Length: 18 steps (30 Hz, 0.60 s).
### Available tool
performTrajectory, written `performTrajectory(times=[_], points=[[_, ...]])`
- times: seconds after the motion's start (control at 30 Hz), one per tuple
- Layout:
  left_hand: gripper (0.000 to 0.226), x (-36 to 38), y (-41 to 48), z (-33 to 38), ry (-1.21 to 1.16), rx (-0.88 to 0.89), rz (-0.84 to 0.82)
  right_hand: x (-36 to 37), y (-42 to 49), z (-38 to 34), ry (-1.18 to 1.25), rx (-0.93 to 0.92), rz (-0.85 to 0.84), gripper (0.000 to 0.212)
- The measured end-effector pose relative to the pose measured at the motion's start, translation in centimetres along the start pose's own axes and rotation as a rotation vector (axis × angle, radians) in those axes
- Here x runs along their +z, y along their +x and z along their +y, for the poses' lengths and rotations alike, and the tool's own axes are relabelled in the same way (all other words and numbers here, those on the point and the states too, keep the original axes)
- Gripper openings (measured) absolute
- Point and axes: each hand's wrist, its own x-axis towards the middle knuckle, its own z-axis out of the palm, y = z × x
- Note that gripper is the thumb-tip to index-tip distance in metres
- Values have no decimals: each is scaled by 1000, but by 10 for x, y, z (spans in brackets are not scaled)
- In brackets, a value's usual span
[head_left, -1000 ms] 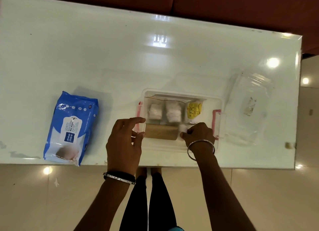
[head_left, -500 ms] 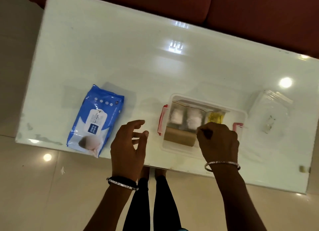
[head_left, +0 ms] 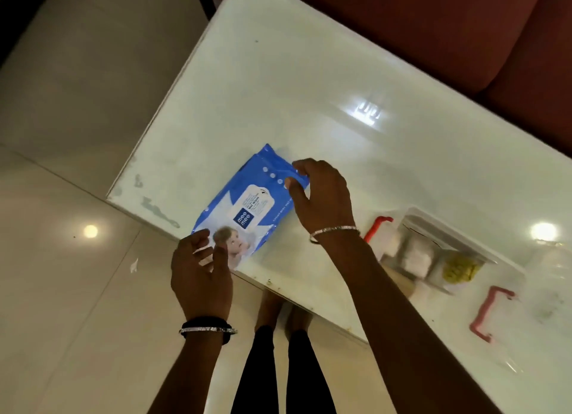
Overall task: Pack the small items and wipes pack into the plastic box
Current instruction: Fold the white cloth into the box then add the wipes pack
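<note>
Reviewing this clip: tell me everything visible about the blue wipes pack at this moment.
The wipes pack is a soft blue plastic pouch with a white flap label on top, "mee mee" branding and a baby photo at its near end. It lies flat and diagonal near the table's front edge, left of the plastic box and outside it. The right hand grips its far end between thumb and fingers; the left hand covers its near corner. Whether it has lifted off cannot be told.

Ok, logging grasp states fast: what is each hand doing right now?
Left hand: closed on the near end of the wipes pack.
Right hand: pinching the pack's far corner.
</note>
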Motion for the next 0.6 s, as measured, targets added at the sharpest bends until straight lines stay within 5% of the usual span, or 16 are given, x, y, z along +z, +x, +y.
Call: performTrajectory(times=[0.1, 0.23, 0.4, 0.6], points=[[27, -4, 13, -20, -47, -252, 53, 18, 29, 0, -56, 64, -39, 37], [24, 0, 29, -35, -335, -561, -100, 32, 57, 4, -36, 158, -88, 34], [22, 8, 39, -40, -439, -613, -242, 39, 65, 14, 96, 245, -125, 29], [12, 11, 42, -33, -492, -542, -203, 34, 58, 24, 155, 321, -47, 20]])
